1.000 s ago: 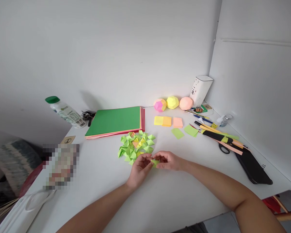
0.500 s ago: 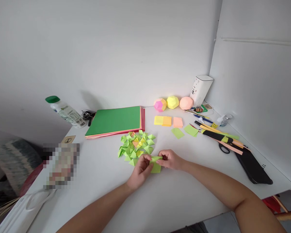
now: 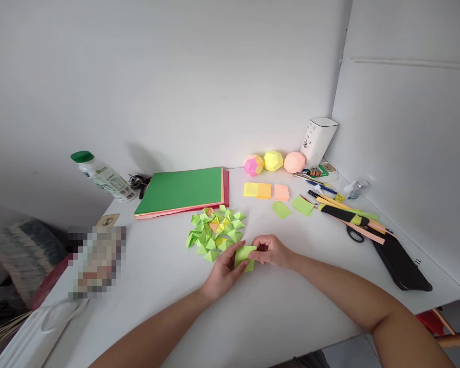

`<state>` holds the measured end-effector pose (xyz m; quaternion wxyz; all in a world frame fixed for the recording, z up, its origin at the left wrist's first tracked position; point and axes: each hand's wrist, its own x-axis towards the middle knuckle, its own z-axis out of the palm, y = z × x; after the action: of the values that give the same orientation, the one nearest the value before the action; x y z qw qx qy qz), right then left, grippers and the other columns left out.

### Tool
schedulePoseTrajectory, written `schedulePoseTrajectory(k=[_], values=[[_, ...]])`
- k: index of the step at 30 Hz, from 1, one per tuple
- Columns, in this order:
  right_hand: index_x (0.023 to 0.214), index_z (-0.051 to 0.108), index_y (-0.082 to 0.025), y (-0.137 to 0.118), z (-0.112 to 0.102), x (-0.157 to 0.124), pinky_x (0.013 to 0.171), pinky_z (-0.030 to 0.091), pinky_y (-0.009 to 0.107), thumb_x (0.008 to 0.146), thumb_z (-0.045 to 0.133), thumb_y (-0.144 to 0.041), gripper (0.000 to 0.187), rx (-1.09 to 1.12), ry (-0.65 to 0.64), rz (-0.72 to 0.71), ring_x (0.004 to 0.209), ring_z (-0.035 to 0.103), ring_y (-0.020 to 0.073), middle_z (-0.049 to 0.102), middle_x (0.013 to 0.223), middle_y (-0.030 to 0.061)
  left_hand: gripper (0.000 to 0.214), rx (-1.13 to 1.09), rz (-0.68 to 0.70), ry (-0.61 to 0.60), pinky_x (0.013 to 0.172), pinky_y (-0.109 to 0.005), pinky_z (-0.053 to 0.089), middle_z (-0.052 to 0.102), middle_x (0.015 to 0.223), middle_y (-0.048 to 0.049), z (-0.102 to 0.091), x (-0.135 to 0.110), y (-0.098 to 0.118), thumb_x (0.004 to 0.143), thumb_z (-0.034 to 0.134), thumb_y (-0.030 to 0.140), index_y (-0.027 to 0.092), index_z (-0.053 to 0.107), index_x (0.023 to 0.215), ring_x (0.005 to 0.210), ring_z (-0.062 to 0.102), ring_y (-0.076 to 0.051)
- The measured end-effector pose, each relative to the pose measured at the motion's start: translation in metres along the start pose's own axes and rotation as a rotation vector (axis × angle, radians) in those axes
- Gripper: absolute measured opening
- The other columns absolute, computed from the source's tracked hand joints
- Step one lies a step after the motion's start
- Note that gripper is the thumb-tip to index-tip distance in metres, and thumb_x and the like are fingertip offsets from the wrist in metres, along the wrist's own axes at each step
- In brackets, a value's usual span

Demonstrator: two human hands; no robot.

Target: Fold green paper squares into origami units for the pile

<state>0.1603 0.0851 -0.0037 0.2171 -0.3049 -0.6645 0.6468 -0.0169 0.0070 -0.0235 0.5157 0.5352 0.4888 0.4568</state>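
Between my hands is a light green sticky note (image 3: 245, 255), held just above the white table. My left hand (image 3: 223, 273) grips its left side, with the thumb along the lower edge and the fingers along the top. At the upper right corner, my right hand (image 3: 270, 250) pinches the note between thumb and bent fingers. Just beyond my left hand lies a pile of folded paper pieces (image 3: 210, 230), mostly green with a few yellow and orange ones. Two loose green notes (image 3: 302, 206) lie flat farther right.
Behind the pile sits a stack of coloured paper (image 3: 184, 189). Yellow, orange and pink note pads (image 3: 257, 190) lie near three paper balls (image 3: 273, 161). Scissors (image 3: 354, 234), paper strips and a black case (image 3: 402, 266) occupy the right side. A white bottle (image 3: 103, 176) stands at left.
My left fingers have spread from a pinch at the note's top to hold its side, and more of the note's face shows. My right hand keeps its pinch almost in place.
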Motion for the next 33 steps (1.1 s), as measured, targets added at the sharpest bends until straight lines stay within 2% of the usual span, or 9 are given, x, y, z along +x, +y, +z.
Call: schedulePoseTrajectory(k=[3,6,8,14,20,29,33], values=[[0.064,0.053,-0.015,-0.001,0.000,0.000,0.044,0.032,0.020,0.071,0.068,-0.038,0.029,0.017,0.006,0.001,0.045,0.043,0.0077,0.047,0.049,-0.0050,0.050,0.162,-0.005,0.039,0.063,-0.027,0.045,0.057,0.084,-0.0057,0.001,-0.002,0.002,0.079,0.056,0.036,0.013,0.048,0.123,0.068,0.050,-0.014],[0.064,0.053,-0.015,-0.001,0.000,0.000,0.044,0.032,0.019,0.070,0.069,-0.036,0.027,0.041,0.006,0.007,0.045,0.042,0.0071,0.047,0.048,-0.0054,0.052,0.284,-0.007,0.059,0.050,-0.023,0.038,0.048,0.064,0.0004,0.002,-0.003,0.003,0.080,0.053,0.038,0.009,0.051,0.123,0.053,0.039,-0.010],[0.065,0.053,-0.015,0.000,-0.001,0.000,0.044,0.032,0.019,0.069,0.069,-0.036,0.027,0.062,-0.004,0.006,0.044,0.042,0.0070,0.047,0.048,-0.0057,0.052,0.312,-0.006,0.061,0.047,-0.022,0.033,0.042,0.058,0.0027,0.001,-0.004,0.004,0.081,0.052,0.039,0.008,0.051,0.123,0.051,0.033,-0.010],[0.069,0.057,-0.014,0.000,-0.003,0.001,0.046,0.035,0.020,0.068,0.070,-0.037,0.027,0.108,-0.032,-0.019,0.046,0.045,0.0072,0.050,0.052,-0.0047,0.052,0.314,-0.019,0.034,0.043,-0.020,0.027,0.031,0.053,0.0058,0.000,-0.004,0.007,0.082,0.049,0.040,0.008,0.052,0.123,0.048,0.026,-0.008],[0.067,0.057,-0.013,0.001,-0.001,0.002,0.044,0.037,0.020,0.064,0.072,-0.039,0.030,0.118,0.016,-0.011,0.045,0.046,0.0066,0.053,0.057,-0.0031,0.045,0.260,-0.013,-0.090,0.046,-0.019,0.033,0.045,0.058,0.0025,0.000,-0.004,0.017,0.082,0.050,0.035,0.012,0.054,0.121,0.051,0.036,-0.009],[0.073,0.050,-0.016,0.007,-0.002,0.002,0.043,0.039,0.019,0.061,0.076,-0.034,0.034,0.193,0.041,-0.013,0.046,0.047,0.0064,0.052,0.059,-0.0050,0.040,0.251,-0.014,-0.168,0.044,-0.019,0.030,0.043,0.052,0.0041,-0.003,-0.002,0.021,0.086,0.043,0.039,0.012,0.061,0.110,0.046,0.035,-0.008],[0.076,0.054,-0.015,0.005,-0.002,0.002,0.044,0.039,0.019,0.062,0.076,-0.035,0.033,0.189,0.031,-0.008,0.046,0.046,0.0063,0.052,0.057,-0.0051,0.039,0.239,-0.014,-0.177,0.044,-0.019,0.029,0.043,0.050,0.0045,-0.003,-0.002,0.020,0.086,0.043,0.040,0.012,0.063,0.104,0.044,0.034,-0.008]])
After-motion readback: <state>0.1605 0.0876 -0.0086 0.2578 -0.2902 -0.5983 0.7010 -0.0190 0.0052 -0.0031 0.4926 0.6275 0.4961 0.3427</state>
